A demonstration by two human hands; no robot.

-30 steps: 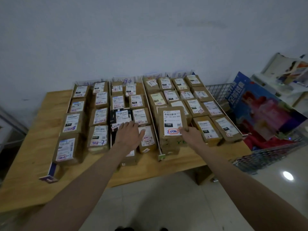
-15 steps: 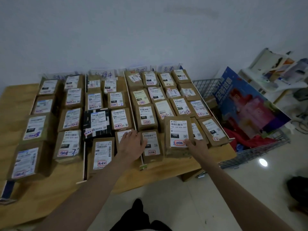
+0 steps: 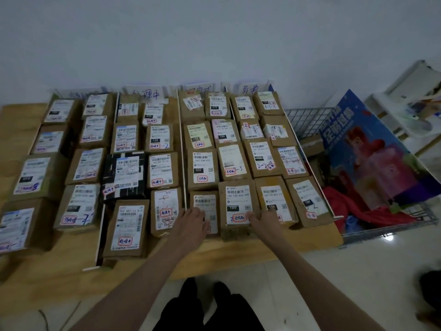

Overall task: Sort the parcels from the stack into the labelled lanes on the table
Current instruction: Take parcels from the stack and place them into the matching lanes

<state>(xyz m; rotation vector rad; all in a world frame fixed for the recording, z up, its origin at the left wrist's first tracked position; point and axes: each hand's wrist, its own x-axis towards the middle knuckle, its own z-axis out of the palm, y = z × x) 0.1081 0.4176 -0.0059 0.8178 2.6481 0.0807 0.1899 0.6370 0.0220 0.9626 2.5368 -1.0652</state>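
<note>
Your left hand [image 3: 191, 220] is lying flat, fingers straight and slightly spread, palm down on the near parcel [image 3: 205, 211] whose label is half covered by it; the hand is also overlapping the white divider strip [image 3: 181, 149] just left of that parcel. It is pressing or resting, not gripping.

Your right hand [image 3: 261, 222] is reaching to the tall parcel [image 3: 237, 206], the one labelled "150" with a red-ringed handwritten mark. The thumb is lying against that parcel's near right corner and the fingers are extending over the near edge of the neighbouring parcel [image 3: 274, 201] marked "15H". Fingers are fairly straight; whether they are curling round anything cannot be told from the head view.

The tall parcel is standing at the near end of its lane, immediately right of the parcel under your left hand, and rising higher than both neighbours. Beyond it, rows of brown parcels are running back to the wall, where handwritten lane signs [image 3: 148, 94] are standing. Left of the tall parcel, past the divider strip, a black-wrapped parcel [image 3: 124, 175] is lying among the brown ones. All are sitting on the wooden counter [image 3: 55, 266]. Right of the tall parcel, off the counter's end, a wire basket [image 3: 307, 118] is holding a blue printed box [image 3: 372, 149] and red cloth [image 3: 372, 216].
</note>
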